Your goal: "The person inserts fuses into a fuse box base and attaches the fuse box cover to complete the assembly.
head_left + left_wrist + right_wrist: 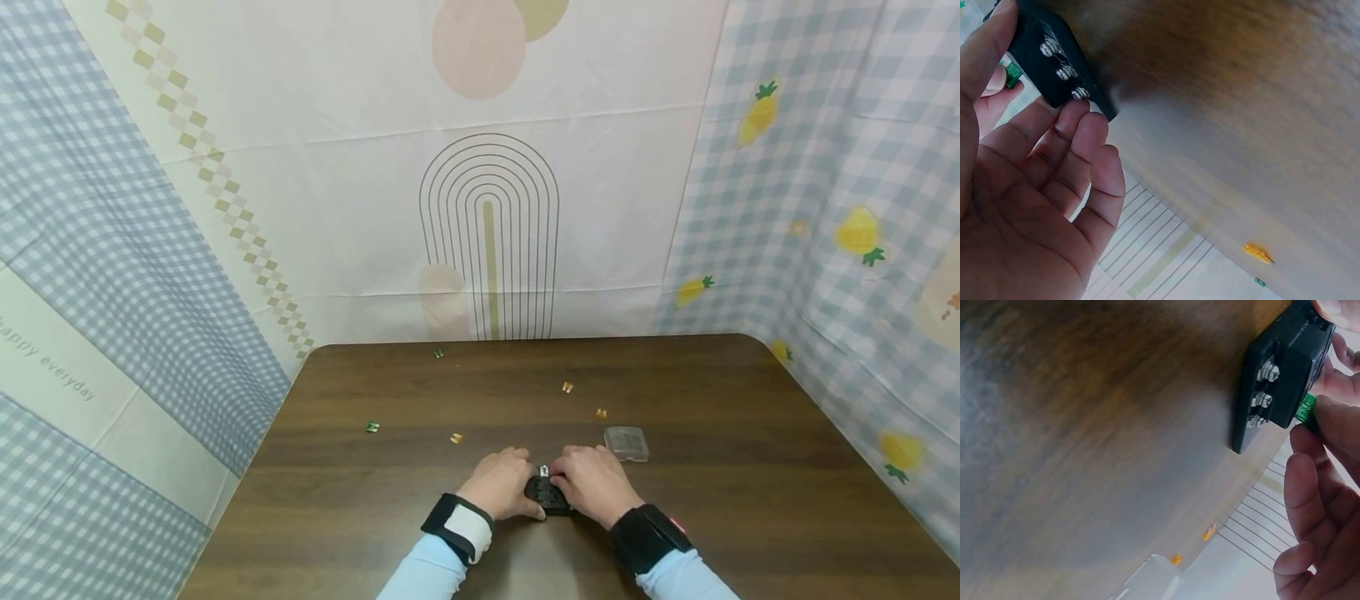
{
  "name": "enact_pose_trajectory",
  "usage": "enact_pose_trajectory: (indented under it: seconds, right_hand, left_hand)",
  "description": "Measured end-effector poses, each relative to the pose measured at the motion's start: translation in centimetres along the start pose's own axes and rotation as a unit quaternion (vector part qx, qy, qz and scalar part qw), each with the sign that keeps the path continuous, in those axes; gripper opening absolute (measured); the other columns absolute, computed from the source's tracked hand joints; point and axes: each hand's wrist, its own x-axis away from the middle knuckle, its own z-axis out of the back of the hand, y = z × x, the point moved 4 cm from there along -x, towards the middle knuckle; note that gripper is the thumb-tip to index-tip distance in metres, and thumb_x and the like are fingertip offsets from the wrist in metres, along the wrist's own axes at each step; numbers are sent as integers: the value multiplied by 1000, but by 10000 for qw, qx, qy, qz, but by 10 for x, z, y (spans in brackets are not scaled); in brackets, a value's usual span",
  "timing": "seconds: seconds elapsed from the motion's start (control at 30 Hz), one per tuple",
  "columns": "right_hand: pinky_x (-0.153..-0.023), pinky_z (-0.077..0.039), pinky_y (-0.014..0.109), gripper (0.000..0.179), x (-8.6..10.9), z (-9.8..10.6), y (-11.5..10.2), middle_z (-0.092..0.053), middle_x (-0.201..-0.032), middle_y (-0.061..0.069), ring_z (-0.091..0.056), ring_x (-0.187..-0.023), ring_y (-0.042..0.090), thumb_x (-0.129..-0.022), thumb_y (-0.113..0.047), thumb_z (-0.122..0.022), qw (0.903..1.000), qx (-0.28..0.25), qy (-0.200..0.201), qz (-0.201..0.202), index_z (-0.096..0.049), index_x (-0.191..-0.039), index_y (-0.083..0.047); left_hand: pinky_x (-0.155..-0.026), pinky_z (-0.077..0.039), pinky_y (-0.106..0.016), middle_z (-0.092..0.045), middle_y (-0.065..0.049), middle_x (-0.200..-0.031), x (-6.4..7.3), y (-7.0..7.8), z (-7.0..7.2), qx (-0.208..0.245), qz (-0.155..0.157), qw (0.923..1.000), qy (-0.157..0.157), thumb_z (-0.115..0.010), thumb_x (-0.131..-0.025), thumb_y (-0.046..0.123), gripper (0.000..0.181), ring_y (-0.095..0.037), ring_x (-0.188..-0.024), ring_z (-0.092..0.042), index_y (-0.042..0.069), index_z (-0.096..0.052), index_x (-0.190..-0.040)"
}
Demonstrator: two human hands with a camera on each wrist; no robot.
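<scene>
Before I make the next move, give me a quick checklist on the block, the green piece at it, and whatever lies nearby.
1. Black block held: ok, the left hand grips it.
2. Green piece under control: ok, the right hand pinches it at the block.
3. Green piece fully seated: cannot tell, it is partly covered.
4. Metal bolts uncovered: ok, three show.
5. Clear case out of the way: not ok, I'd say; it lies close beside the right hand.
6. Orange pieces away from the hands: ok, three lie farther out on the table.
</scene>
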Motion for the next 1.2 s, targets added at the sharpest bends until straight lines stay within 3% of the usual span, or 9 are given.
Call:
enact_pose_trajectory:
  seconds: [0.33, 0.77, 1.2]
  right_hand:
    - [-59, -33, 31, 6, -6, 0, 0, -59, -70, -10, -53, -64, 9, -81, -14, -80, 9994, 24, -339, 22, -77, -78, -19]
    - [-62, -39, 34, 7, -13, 5, -2, -63, -68, -10, -50, -60, 9, -81, -13, -81, 9974, 71, -706, 82, -77, -75, -16]
    - [-63, -40, 35, 12, -15, 4, 0, -60, -66, -10, -47, -59, 9, -81, -13, -80, 9969, 133, -723, 272, -75, -72, -18]
  left_hand:
    - [-64, -46, -28, -53, 5, -80, 1, 0, 0, -24, 2, 10000, 29, -86, -68, 54, 42, -12, -76, -54, 17, -76, -86]
    - [-65, -46, -27, -53, 6, -80, 2, 1, 2, 35, 35, 10000, 2, -87, -68, 52, 43, -11, -77, -53, 15, -76, -88]
    - [-64, -45, -26, -52, 6, -79, 1, 0, 1, 33, 17, 10000, -7, -87, -67, 52, 43, -11, -75, -52, 15, -75, -85]
